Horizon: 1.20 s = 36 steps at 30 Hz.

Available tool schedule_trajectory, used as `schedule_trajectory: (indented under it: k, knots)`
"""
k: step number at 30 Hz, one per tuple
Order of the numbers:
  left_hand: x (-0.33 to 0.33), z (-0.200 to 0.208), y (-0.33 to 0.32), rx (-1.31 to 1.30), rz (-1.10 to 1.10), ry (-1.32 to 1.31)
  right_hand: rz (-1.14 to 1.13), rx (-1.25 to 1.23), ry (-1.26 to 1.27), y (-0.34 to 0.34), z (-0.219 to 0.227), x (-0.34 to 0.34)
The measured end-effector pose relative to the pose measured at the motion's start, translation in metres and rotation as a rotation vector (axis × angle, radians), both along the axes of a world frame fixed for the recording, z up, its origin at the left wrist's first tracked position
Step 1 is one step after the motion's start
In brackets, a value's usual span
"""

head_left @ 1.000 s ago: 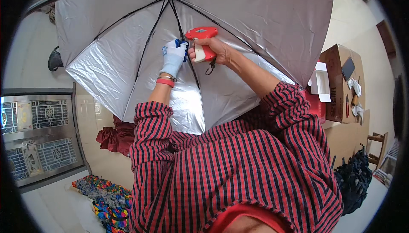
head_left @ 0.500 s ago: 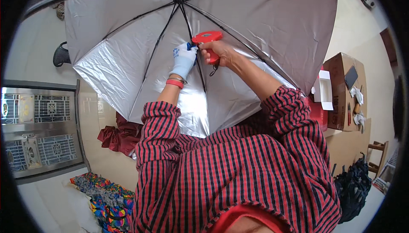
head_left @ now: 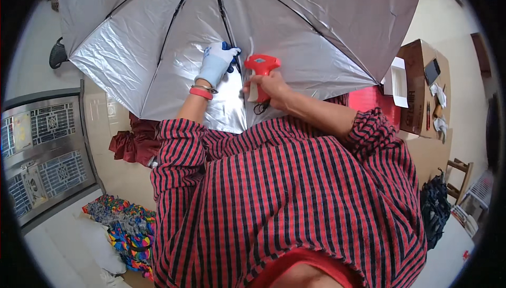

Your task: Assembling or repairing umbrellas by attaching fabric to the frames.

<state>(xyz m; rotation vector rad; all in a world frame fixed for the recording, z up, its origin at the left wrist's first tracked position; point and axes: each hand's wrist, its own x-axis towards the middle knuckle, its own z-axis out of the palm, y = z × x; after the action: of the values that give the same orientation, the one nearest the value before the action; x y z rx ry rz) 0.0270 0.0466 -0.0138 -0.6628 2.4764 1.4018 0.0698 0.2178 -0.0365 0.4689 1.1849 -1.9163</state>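
An open umbrella (head_left: 295,51) with a silvery inner side and black ribs spreads across the top of the view. My left hand (head_left: 221,62), in a white glove with blue on the palm side, has its fingers closed around a black rib (head_left: 222,13) and the fabric beside it. My right hand (head_left: 269,88) is bare and grips a red hand-held trigger tool (head_left: 262,63) with a pale grip part and a dark cord loop below. The tool stands just right of the rib, apart from my left hand. Its working tip is hard to make out.
At the right, a cardboard box (head_left: 415,98) carries a phone (head_left: 432,70), red-handled pliers (head_left: 428,116) and crumpled paper. A red box (head_left: 369,103) stands beside it. Dark red fabric (head_left: 136,143) and a multicoloured bundle (head_left: 126,230) lie at the left, near a metal door (head_left: 50,153).
The umbrella has shifted up in view and nearer to me. My right hand has drawn the red tool down and away from my left hand, which has slid along the rib toward the edge.
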Motion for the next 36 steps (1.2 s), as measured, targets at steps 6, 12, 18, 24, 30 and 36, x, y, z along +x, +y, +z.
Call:
schedule_trajectory:
  k: [6,12,18,24,30,36]
  knots:
    - [-0.003,-0.002,0.003,-0.148,-0.089,-0.057,-0.011,-0.007,-0.021,-0.009,-0.007,0.016]
    - [-0.005,0.002,0.003,-0.046,-0.077,-0.003,-0.003,-0.022,0.012,-0.007,-0.005,0.019]
    - [-0.008,0.003,0.000,0.002,-0.057,-0.044,-0.021,-0.078,-0.058,-0.003,-0.006,0.015]
    - [-0.010,0.003,0.001,0.058,-0.047,-0.059,0.017,-0.038,0.013,0.004,-0.003,0.014]
    - [-0.010,0.002,0.000,0.119,-0.045,-0.056,0.103,-0.136,-0.035,0.009,-0.015,0.010]
    - [-0.011,0.001,-0.006,0.084,-0.080,-0.083,-0.019,-0.232,-0.165,0.009,-0.009,0.014]
